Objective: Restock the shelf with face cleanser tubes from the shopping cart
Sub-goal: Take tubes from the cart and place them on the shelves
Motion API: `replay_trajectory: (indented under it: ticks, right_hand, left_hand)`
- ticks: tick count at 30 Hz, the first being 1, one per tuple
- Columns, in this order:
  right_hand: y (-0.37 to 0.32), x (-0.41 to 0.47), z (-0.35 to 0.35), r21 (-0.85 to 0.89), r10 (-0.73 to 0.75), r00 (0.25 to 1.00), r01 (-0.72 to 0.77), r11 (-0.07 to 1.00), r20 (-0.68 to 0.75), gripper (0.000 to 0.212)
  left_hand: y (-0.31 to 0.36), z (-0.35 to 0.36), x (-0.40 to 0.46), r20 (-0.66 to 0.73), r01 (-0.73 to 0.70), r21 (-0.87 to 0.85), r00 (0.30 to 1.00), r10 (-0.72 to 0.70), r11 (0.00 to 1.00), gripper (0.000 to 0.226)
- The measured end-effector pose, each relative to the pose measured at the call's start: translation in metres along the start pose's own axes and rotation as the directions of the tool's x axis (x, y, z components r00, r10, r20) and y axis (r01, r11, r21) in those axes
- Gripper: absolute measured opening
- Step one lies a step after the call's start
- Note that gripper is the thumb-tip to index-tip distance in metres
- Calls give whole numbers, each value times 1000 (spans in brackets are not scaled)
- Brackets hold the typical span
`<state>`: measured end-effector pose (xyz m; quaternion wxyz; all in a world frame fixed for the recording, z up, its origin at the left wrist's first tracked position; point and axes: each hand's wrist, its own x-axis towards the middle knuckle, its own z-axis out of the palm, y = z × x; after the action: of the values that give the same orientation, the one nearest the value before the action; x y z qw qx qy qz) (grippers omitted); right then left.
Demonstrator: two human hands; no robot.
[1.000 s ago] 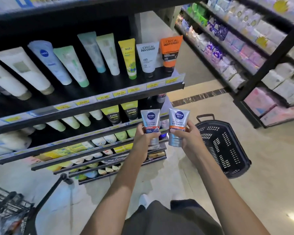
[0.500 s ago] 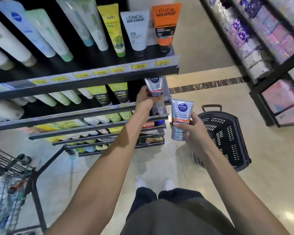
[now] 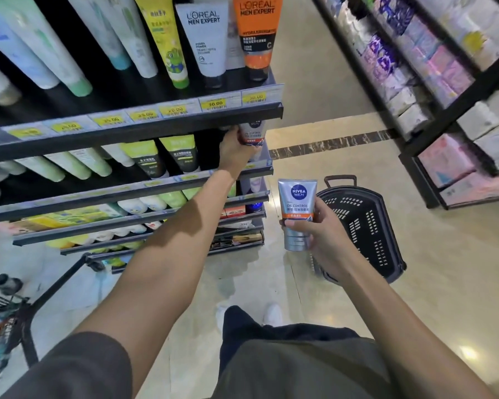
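Observation:
My left hand [image 3: 235, 146] reaches into the right end of the second shelf [image 3: 260, 171] and grips a silver Nivea Men tube [image 3: 252, 133], whose top is hidden under the shelf above. My right hand [image 3: 319, 226] holds a second silver Nivea Men oil-control tube [image 3: 297, 210] upright in front of me, above the floor and apart from the shelf. Green and black tubes [image 3: 167, 156] stand just left of my left hand on that same shelf.
The top shelf [image 3: 185, 118] carries L'Oreal Men Expert tubes [image 3: 205, 38] and others behind yellow price tags. A black shopping basket [image 3: 366, 226] stands on the floor at right. A wire cart [image 3: 3, 312] is at lower left. Another shelving unit [image 3: 444, 82] lines the aisle's right side.
My left hand has carried its tube up and deeper onto the second shelf, under the top shelf's edge. My right hand has stayed low with its tube.

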<state>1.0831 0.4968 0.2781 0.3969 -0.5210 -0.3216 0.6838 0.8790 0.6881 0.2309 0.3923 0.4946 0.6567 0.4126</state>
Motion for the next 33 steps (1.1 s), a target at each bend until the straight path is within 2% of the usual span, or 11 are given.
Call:
replay_trajectory:
  ticks: [6,16,22,25,29,33]
  right_hand:
    - [1,-3,1,-3,13,1000,-13,1000,-6,65]
    - [7,-5,8,-4,21,1000,-21,1000,-6,59]
    - [13,-9,16,127,54,998,-55,990,8,66]
    - [16,-9,28,134,86,996,-86,987,7,67]
    - [19,-5,50,78,96,995,-93,993,-39,61]
    - [19,4,80,-60,62,995,-66,996,-75,54]
  left_hand:
    - [-9,6,-9,-26,-21,146,999,26,989,57]
    - [-13,11,-4,-21,-44,195,999,50,980,61]
    - [-8,0,-16,10,-58,203,998,57,977,58]
    - [-9,-14,-27,4,-69,309,997,72,949,60]
    - [-23,-45,-49,-8,-110,450,992,127,886,45]
    - [-53,-99,-84,-58,-189,490,967,248,851,28]
